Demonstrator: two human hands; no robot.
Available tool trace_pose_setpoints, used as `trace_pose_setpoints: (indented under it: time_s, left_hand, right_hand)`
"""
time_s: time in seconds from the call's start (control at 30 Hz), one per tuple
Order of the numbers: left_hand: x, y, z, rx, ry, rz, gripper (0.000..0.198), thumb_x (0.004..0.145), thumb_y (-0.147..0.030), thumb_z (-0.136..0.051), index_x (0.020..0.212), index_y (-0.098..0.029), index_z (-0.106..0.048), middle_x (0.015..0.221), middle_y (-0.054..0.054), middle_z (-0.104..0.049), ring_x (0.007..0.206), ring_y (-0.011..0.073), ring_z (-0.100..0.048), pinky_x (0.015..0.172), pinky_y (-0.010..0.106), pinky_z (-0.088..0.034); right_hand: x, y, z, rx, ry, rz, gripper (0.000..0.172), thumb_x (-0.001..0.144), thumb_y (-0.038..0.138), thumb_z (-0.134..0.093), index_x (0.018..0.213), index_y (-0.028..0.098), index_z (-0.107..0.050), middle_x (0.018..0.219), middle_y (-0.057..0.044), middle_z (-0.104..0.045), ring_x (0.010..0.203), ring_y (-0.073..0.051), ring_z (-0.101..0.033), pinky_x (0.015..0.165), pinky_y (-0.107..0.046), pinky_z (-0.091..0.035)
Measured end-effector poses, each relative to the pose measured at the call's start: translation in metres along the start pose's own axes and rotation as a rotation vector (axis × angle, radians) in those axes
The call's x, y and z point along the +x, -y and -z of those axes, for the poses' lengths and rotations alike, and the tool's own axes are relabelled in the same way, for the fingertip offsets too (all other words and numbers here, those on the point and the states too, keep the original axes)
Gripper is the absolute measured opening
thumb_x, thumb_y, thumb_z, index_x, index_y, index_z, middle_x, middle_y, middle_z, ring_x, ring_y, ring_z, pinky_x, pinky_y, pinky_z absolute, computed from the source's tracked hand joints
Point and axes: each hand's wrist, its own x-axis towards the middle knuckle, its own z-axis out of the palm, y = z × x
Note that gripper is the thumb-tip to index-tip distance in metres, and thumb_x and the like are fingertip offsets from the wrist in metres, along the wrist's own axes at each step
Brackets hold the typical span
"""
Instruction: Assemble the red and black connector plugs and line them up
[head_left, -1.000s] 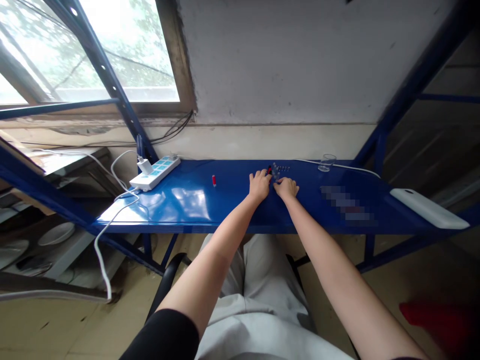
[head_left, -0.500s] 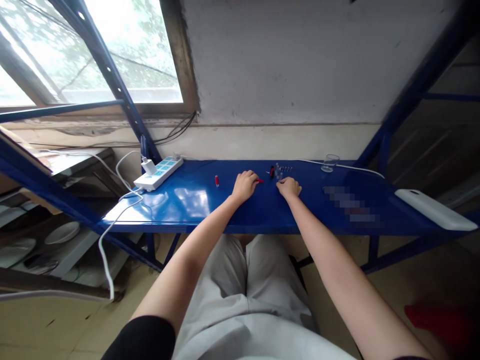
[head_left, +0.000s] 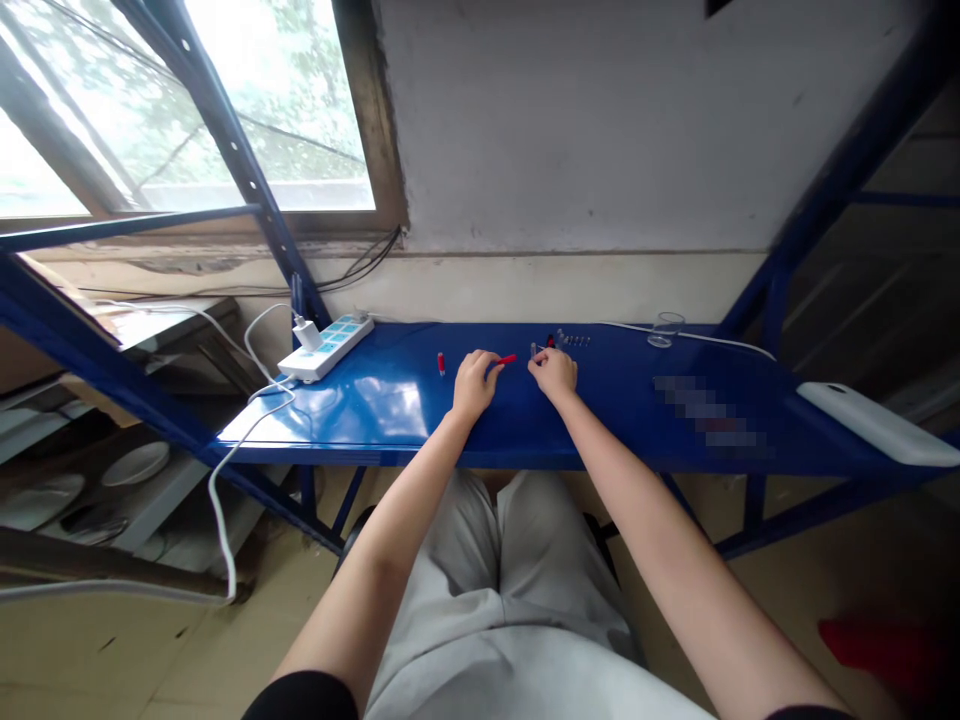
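Note:
My left hand [head_left: 472, 382] rests on the blue shelf top [head_left: 390, 400] with its fingers curled round a small red pen-like piece [head_left: 507, 359] that sticks out to the right. My right hand [head_left: 553, 372] lies just right of it, fingers pinched on a small clear item [head_left: 534, 350] that I cannot make out. Another small red piece [head_left: 441, 364] stands left of my left hand. A row of tiny dark parts [head_left: 576, 340] lies behind my right hand.
A white power strip [head_left: 327, 348] with a plugged charger and white cable sits at the shelf's back left. A clear glass [head_left: 664, 328] stands at the back right, a white oblong device [head_left: 877, 424] at the far right edge. Blue rack struts rise on both sides.
My left hand drew back left from the small parts, lifting the red piece clear. My right hand shifted slightly left and closed on a small clear item.

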Motion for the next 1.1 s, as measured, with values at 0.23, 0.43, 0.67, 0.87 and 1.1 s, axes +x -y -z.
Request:
trace_pose_setpoints:
  time_s: [0.23, 0.43, 0.67, 0.87, 1.1]
  left_hand:
    - [-0.002, 0.005, 0.002, -0.059, -0.041, 0.090, 0.009, 0.085, -0.025, -0.050, 0.083, -0.019, -0.056, 0.083, 0.004, -0.059, 0.082, 0.0158, -0.053, 0.074, 0.029, -0.043]
    - [-0.002, 0.005, 0.004, -0.086, -0.047, 0.130, 0.010, 0.085, -0.024, -0.048, 0.084, -0.019, -0.056, 0.085, 0.004, -0.060, 0.083, 0.0150, -0.054, 0.074, 0.029, -0.044]
    - [-0.002, 0.002, 0.005, -0.087, -0.028, 0.126, 0.011, 0.086, -0.024, -0.048, 0.085, -0.018, -0.057, 0.086, 0.004, -0.060, 0.084, 0.0149, -0.055, 0.073, 0.028, -0.044]
    - [-0.002, 0.002, 0.005, -0.075, -0.016, 0.120, 0.011, 0.086, -0.024, -0.048, 0.085, -0.018, -0.057, 0.086, 0.004, -0.061, 0.084, 0.0143, -0.054, 0.075, 0.028, -0.044]
    - [-0.002, -0.004, 0.006, -0.043, -0.001, 0.052, 0.021, 0.089, -0.028, -0.042, 0.097, -0.019, -0.059, 0.092, 0.006, -0.061, 0.090, 0.0160, -0.054, 0.082, 0.031, -0.044]
  right_hand:
    - [-0.018, 0.008, -0.010, -0.052, -0.074, 0.298, 0.012, 0.077, 0.024, -0.050, 0.076, 0.019, -0.061, 0.077, -0.005, -0.061, 0.081, -0.020, -0.052, 0.073, -0.031, -0.031]
    - [-0.023, 0.008, -0.008, -0.101, -0.060, 0.319, 0.011, 0.077, 0.022, -0.049, 0.075, 0.019, -0.059, 0.079, -0.006, -0.060, 0.081, -0.020, -0.049, 0.072, -0.031, -0.028]
    - [-0.025, 0.008, -0.006, -0.122, -0.060, 0.293, 0.010, 0.076, 0.021, -0.050, 0.073, 0.018, -0.059, 0.081, -0.007, -0.062, 0.083, -0.021, -0.050, 0.073, -0.032, -0.029]
    - [-0.026, 0.008, -0.007, -0.144, -0.054, 0.320, 0.010, 0.076, 0.020, -0.050, 0.073, 0.018, -0.059, 0.080, -0.007, -0.061, 0.083, -0.021, -0.050, 0.073, -0.032, -0.029]
    - [-0.027, 0.007, -0.009, -0.178, -0.075, 0.348, 0.009, 0.075, 0.018, -0.049, 0.073, 0.018, -0.058, 0.081, -0.008, -0.062, 0.084, -0.021, -0.050, 0.076, -0.033, -0.029]
